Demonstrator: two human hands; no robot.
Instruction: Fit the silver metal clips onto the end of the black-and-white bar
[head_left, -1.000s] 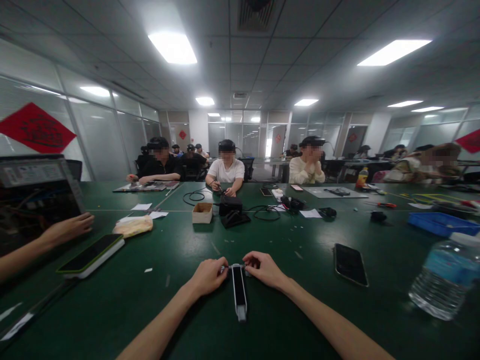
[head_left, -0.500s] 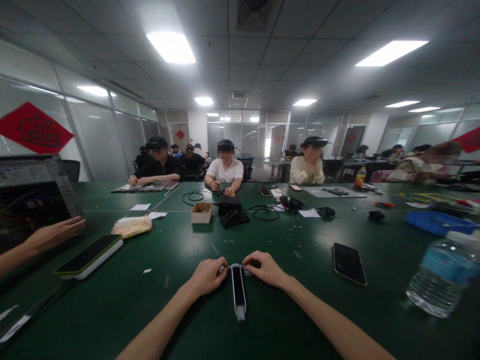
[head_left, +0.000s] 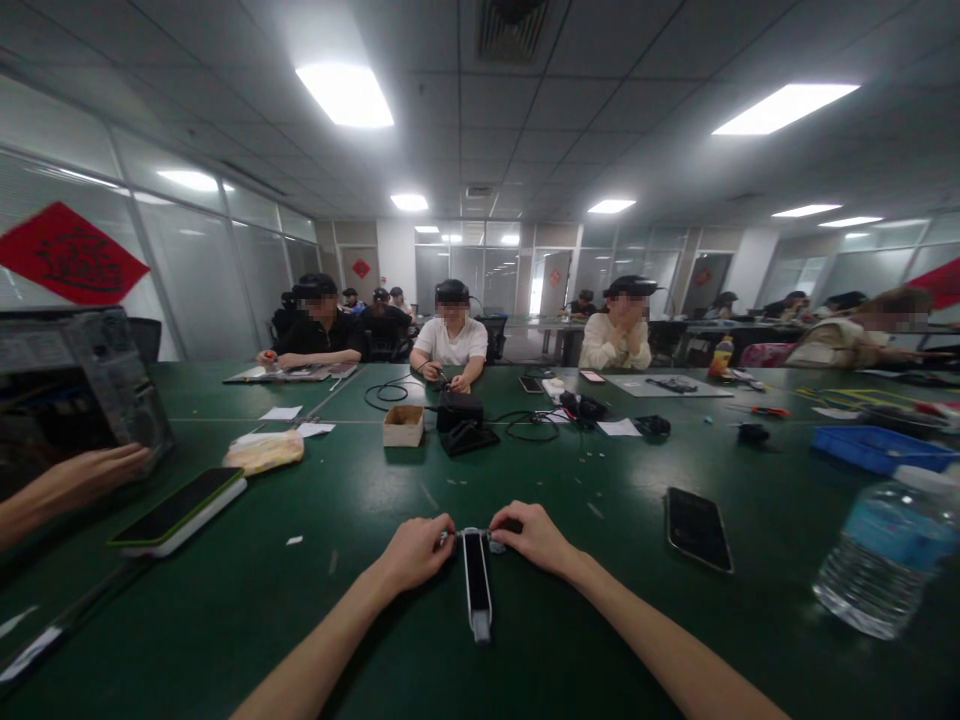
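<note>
Between my hands, a narrow white-edged device (head_left: 477, 580) with a black top lies lengthwise on the green table, its grey tip toward me. I cannot make out its kind. My left hand (head_left: 417, 548) is closed in a pinch at the device's far left corner, on a small grey piece (head_left: 448, 537) mostly hidden by the fingers. On the opposite side, my right hand (head_left: 531, 535) pinches at the far right corner, where another small grey piece (head_left: 496, 546) shows below the fingertips. Whether these pieces are joined to the device is unclear.
A phone (head_left: 699, 528) and a water bottle (head_left: 874, 555) stand to the right, near a blue tray (head_left: 881, 450). Leftward are a green-edged phone (head_left: 180, 505) on a white block and a co-worker's hand (head_left: 90, 480) at a computer case. A small box (head_left: 403, 427) sits ahead.
My right fingertips have shifted very slightly to the right. The co-worker's hand at the left has drawn back a little to the left, and the computer case has shifted. The device stays put.
</note>
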